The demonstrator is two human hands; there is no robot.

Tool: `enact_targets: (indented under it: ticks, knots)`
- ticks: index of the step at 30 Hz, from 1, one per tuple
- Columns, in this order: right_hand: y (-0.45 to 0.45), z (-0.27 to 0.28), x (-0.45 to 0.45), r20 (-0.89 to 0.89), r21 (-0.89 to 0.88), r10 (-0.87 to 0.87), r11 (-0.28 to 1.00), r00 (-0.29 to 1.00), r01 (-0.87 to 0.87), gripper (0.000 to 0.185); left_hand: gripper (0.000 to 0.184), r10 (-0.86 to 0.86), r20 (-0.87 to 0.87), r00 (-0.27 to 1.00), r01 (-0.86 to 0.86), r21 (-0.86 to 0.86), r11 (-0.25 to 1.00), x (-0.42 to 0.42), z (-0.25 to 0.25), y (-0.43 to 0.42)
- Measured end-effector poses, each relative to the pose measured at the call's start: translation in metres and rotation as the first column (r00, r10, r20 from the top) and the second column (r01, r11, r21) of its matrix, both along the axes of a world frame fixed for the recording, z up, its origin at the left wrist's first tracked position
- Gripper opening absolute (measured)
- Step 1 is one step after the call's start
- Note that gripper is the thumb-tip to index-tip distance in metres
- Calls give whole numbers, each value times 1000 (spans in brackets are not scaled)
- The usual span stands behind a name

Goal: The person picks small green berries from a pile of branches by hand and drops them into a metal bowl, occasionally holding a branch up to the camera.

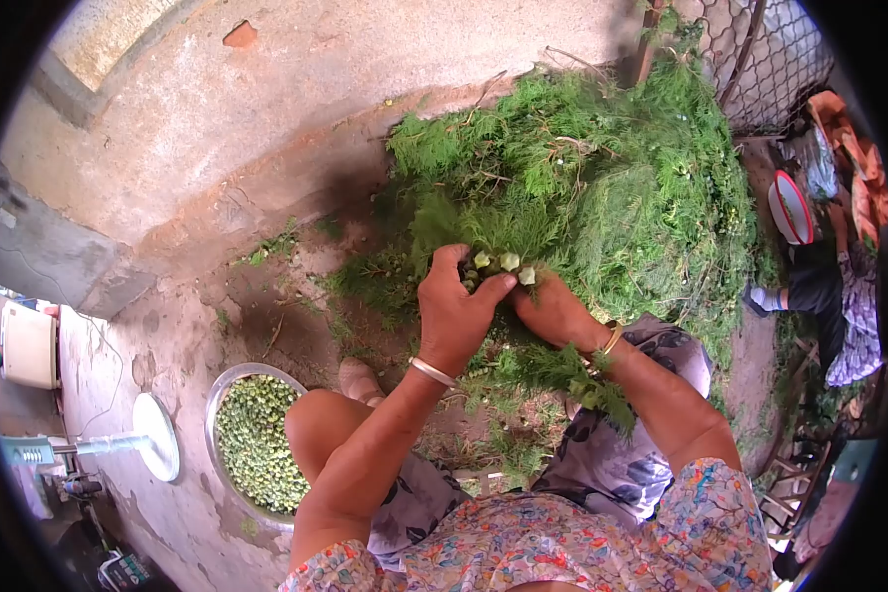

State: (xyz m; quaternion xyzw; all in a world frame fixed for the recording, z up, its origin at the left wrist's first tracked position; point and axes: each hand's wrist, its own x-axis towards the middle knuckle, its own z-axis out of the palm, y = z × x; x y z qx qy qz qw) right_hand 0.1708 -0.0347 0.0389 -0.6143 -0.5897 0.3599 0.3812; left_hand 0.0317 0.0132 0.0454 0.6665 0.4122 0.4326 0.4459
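Observation:
My left hand (459,308) is closed around a few pale green cones (509,261), its thumb pressed along them. Touching it from the right is my right hand (553,311), closed at the same bunch, with its fingertips partly hidden. A leafy conifer sprig (587,383) shows below my right wrist and seems to run up into that hand. Just beyond both hands lies a large heap of cut conifer branches (622,187). To the left of my knee, a round metal basin (213,419) holds many small green cones.
A white standing fan (156,437) is left of the basin. The plastered wall (266,109) borders the far side. At right sits another person (829,286) beside a white, red-rimmed basin (791,207). Wire mesh (770,69) stands behind the heap.

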Motion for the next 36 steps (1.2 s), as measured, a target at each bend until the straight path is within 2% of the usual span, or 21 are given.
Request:
enact_targets:
  ticks: [3, 5, 6, 7, 8, 9, 12, 14, 17, 18, 19, 20, 21, 22, 23, 25, 27, 29, 33, 35, 36]
  knots:
    - [-3, 2, -3, 25, -17, 39, 999, 999, -38, 31, 34, 37, -50, 998, -30, 128, 991, 2, -4, -1]
    - [-2, 3, -2, 130, -182, 88, 981, 988, -64, 30, 33, 26, -64, 998, -12, 210, 978, 1, -6, 1]
    - [-1, -6, 1, 128, -183, 87, 981, 988, -63, 30, 31, -22, -106, 994, 50, 268, 962, 0, -6, 2]
    - [1, -22, 7, 133, -84, 116, 991, 984, -105, 29, 30, -66, -151, 986, 112, 323, 940, -2, -6, 3]
    - [2, -26, 8, 142, 15, 144, 989, 979, -147, 29, 30, -67, -151, 986, 113, 321, 940, -2, -5, 3]
    - [1, -26, 8, 142, 13, 143, 989, 979, -147, 29, 29, -92, -116, 989, 121, 278, 953, -3, -4, 3]
    - [-3, -17, 7, 205, -28, 170, 985, 964, -168, 30, 27, -113, -60, 992, 125, 271, 954, -3, -3, 4]
    - [-3, -8, 7, 272, -223, 218, 962, 937, -159, 30, 26, -115, -40, 993, 122, 310, 943, -4, -4, 6]
    - [-1, -11, 7, 303, -207, 241, 961, 922, -183, 27, 24, -171, -84, 982, 189, 334, 924, -6, -7, 8]
    - [0, -6, 7, 303, -208, 242, 961, 922, -184, 27, 22, -170, -53, 984, 178, 228, 957, -7, -7, 7]
    - [-1, 2, 7, 134, -201, 263, 951, 956, -233, 27, 20, -166, -22, 986, 167, 119, 979, -7, -7, 7]
    - [-1, 7, 6, -40, -186, 277, 942, 960, -280, 28, 20, -166, -23, 986, 167, 117, 979, -9, 0, 7]
    - [-1, 6, 3, -41, -186, 277, 942, 960, -279, 28, 16, -170, 100, 980, 179, -87, 980, -13, 13, 7]
    - [-1, 4, 1, -148, -131, 195, 968, 970, -215, 24, 14, -146, 221, 964, 207, -284, 936, -16, 21, 9]
    - [-1, 3, 0, -257, -83, 117, 986, 959, -143, 20, 14, -146, 221, 964, 207, -284, 936, -18, 22, 12]
    - [-2, 8, 5, -199, -87, 128, 985, 972, -147, 19, 13, -7, 537, 843, 285, -435, 854, -21, 23, 16]
    - [-1, 8, 12, -139, -92, 137, 984, 981, -150, 18, 15, -16, 586, 810, 353, -466, 811, -27, 21, 17]
    - [1, 5, 15, -334, -173, 79, 974, 939, -144, 21, 18, 88, 679, 729, 440, -563, 700, -28, 20, 16]
    - [2, 17, 17, -294, -168, 137, 967, 946, -192, 24, 18, 130, 775, 619, 550, -546, 632, -37, 9, 24]
    - [-4, 25, 8, -366, -206, 60, 968, 929, -144, 25, 18, 220, 917, 332, 745, -398, 534, -47, 9, 40]
    - [-5, 27, 5, -430, -247, -14, 963, 903, -102, 26, 19, 230, 925, 302, 745, -379, 549, -52, 13, 46]
